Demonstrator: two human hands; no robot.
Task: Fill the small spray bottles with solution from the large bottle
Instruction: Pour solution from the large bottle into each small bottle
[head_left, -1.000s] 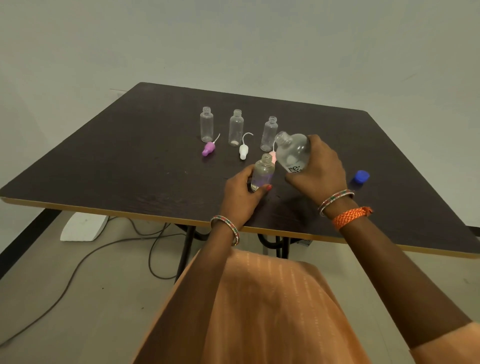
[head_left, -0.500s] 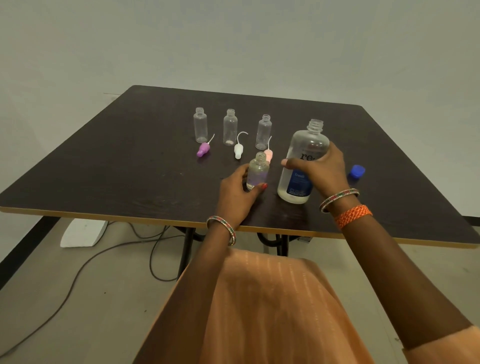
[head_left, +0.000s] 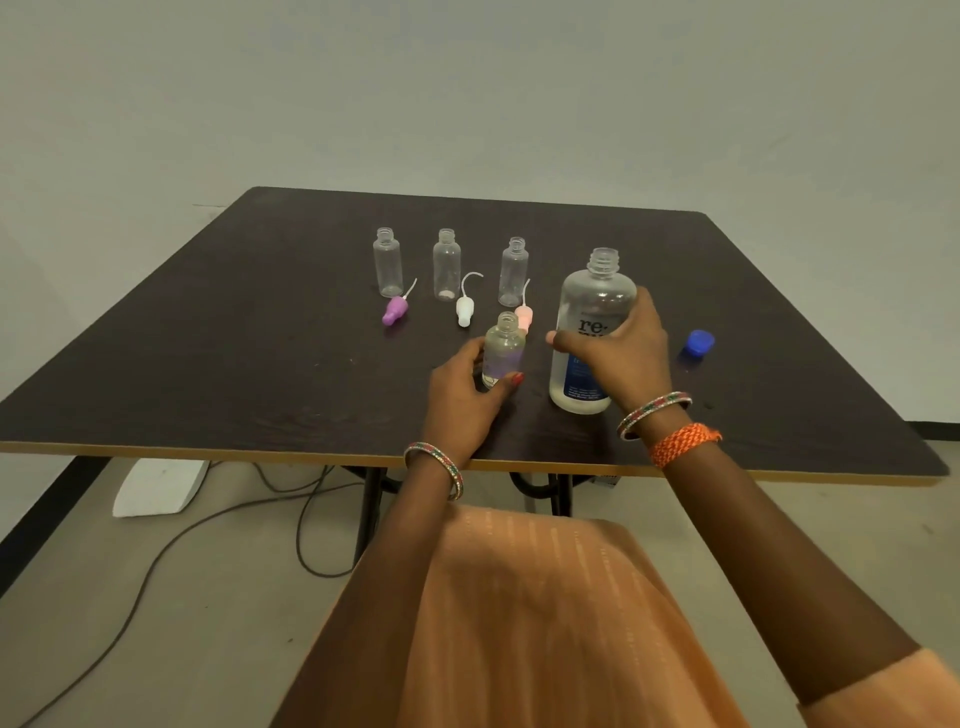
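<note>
The large clear bottle with a blue label stands upright and uncapped on the dark table; my right hand grips its side. My left hand holds a small clear bottle with liquid in it, standing upright just left of the large one. Three more small uncapped bottles stand in a row behind: left, middle, right. Spray tops lie in front of them: purple, white, pink.
The large bottle's blue cap lies on the table to the right of my right hand. Under the table are black legs, cables and a white object on the floor. A pale wall rises behind the table.
A second ago my right hand held the large bottle tipped over the small bottle's mouth. It has since turned it upright and set it on the table to the right.
</note>
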